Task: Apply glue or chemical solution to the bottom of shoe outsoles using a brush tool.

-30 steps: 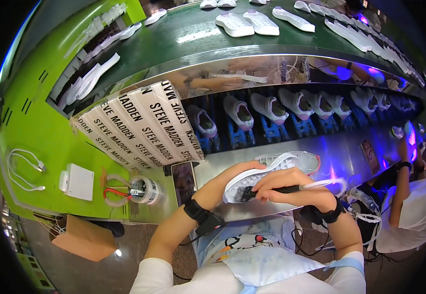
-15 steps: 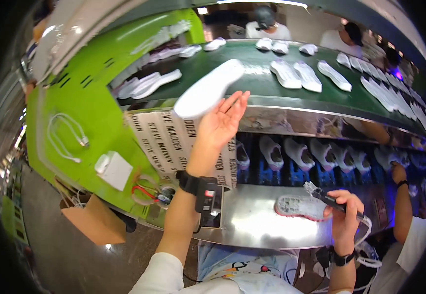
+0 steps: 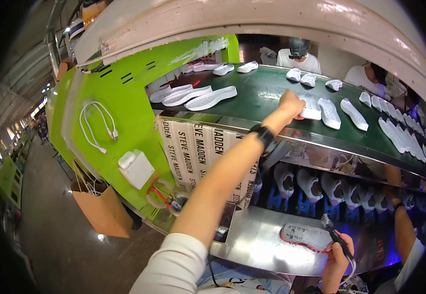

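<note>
My left hand (image 3: 291,105) reaches over the green conveyor belt (image 3: 264,105), its fingers closed on the near end of a white shoe sole (image 3: 311,109). Beside that sole lies another white sole (image 3: 330,113), and a third sole (image 3: 354,114) is further right. My right hand (image 3: 339,255) grips a brush (image 3: 339,240) with a black handle and a pale tube running from its lower end. Under the brush tip, a grey sole with a reddish edge (image 3: 305,235) rests on the metal ledge (image 3: 257,245); my right fingers are close to its end.
White soles (image 3: 210,98) lie at the belt's left end, with several more in rows at right. Shoes (image 3: 311,185) stand on a lower rack. A co-worker's arm (image 3: 405,228) is at right. A green panel (image 3: 120,108) and paper bag (image 3: 103,208) are at left.
My left hand has let go of a white sole, which lies at the belt's left end, and moved right to grasp another. The view has shifted; my right hand still holds the brush.
</note>
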`<state>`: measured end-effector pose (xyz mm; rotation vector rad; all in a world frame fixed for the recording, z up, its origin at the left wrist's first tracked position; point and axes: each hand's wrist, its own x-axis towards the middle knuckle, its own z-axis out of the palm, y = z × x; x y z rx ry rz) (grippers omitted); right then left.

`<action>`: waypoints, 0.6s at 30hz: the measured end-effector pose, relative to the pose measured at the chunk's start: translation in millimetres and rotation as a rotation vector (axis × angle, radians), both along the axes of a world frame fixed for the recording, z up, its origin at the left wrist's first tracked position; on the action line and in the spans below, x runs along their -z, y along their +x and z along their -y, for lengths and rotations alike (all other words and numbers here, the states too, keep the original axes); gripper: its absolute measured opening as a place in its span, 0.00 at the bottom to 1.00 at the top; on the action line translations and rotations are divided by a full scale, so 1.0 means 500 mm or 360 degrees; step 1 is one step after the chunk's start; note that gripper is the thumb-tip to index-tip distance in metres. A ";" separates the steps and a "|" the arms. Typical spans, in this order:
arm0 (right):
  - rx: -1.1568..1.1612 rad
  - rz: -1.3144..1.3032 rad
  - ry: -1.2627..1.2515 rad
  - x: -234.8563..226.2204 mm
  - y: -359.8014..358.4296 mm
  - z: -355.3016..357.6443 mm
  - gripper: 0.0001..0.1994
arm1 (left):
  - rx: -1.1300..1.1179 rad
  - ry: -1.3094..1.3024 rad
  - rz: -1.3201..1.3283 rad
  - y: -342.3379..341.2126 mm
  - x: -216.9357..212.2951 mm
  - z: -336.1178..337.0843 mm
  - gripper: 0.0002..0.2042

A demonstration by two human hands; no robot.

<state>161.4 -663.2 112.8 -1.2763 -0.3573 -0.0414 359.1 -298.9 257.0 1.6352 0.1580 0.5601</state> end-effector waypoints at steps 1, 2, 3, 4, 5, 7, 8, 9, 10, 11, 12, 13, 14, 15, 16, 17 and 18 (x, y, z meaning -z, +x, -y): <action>0.0034 0.0000 0.0052 0.009 0.012 0.014 0.15 | 0.0001 -0.0071 0.0076 -0.055 0.011 0.033 0.21; 0.0041 -0.0018 0.0112 0.007 0.006 0.013 0.15 | 0.0258 -0.0054 0.0242 -0.133 0.033 0.033 0.28; 0.0027 -0.0031 0.0171 0.000 0.001 0.008 0.15 | 0.0355 -0.0195 0.0217 -0.231 0.051 0.043 0.27; -0.0097 -0.0021 0.0147 -0.003 -0.007 0.003 0.17 | 0.0547 -0.0337 0.0267 -0.293 0.105 0.040 0.25; -0.0170 -0.0054 0.0194 -0.013 -0.028 -0.016 0.12 | 0.0850 -0.0613 0.0332 -0.345 0.165 0.059 0.24; -0.0261 0.0188 -0.0417 0.022 -0.032 -0.040 0.08 | 0.1276 -0.1659 -0.0094 -0.385 0.339 0.090 0.29; -0.0530 -0.0037 -0.0469 0.015 -0.047 -0.061 0.08 | 0.1930 -0.2416 -0.0208 -0.408 0.428 0.104 0.30; -0.0770 -0.0276 -0.0514 0.009 -0.052 -0.080 0.08 | 0.1428 -0.1972 -0.0037 -0.440 0.472 0.163 0.29; -0.0708 -0.0141 -0.0632 0.024 -0.038 -0.095 0.12 | 0.1339 -0.1954 -0.0048 -0.457 0.537 0.194 0.27; -0.0361 -0.0040 -0.0512 0.066 -0.017 -0.115 0.10 | 0.1191 -0.2111 -0.0243 -0.469 0.553 0.228 0.26; -0.0022 0.0241 -0.0704 0.072 -0.010 -0.135 0.09 | 0.1299 -0.2233 -0.0183 -0.473 0.584 0.244 0.25; 0.0094 0.0780 -0.0829 0.129 0.013 -0.138 0.09 | 0.1413 -0.2360 -0.0126 -0.472 0.623 0.256 0.24; -0.0150 0.0791 -0.0878 0.128 -0.018 -0.145 0.09 | 0.1447 -0.2489 -0.0156 -0.466 0.663 0.253 0.24; -0.0392 0.0793 -0.0919 0.124 -0.051 -0.160 0.10 | 0.0939 -0.2424 -0.0238 -0.463 0.722 0.268 0.24; -0.0489 0.0412 -0.0907 0.124 -0.053 -0.158 0.10 | 0.0863 -0.2381 -0.0232 -0.466 0.701 0.276 0.24; -0.0571 0.0025 -0.0877 0.117 -0.054 -0.154 0.11 | 0.0792 -0.2341 -0.0231 -0.475 0.670 0.275 0.24; -0.0427 -0.0425 -0.0643 0.095 -0.036 -0.166 0.11 | 0.1227 -0.2359 -0.0056 -0.482 0.679 0.259 0.25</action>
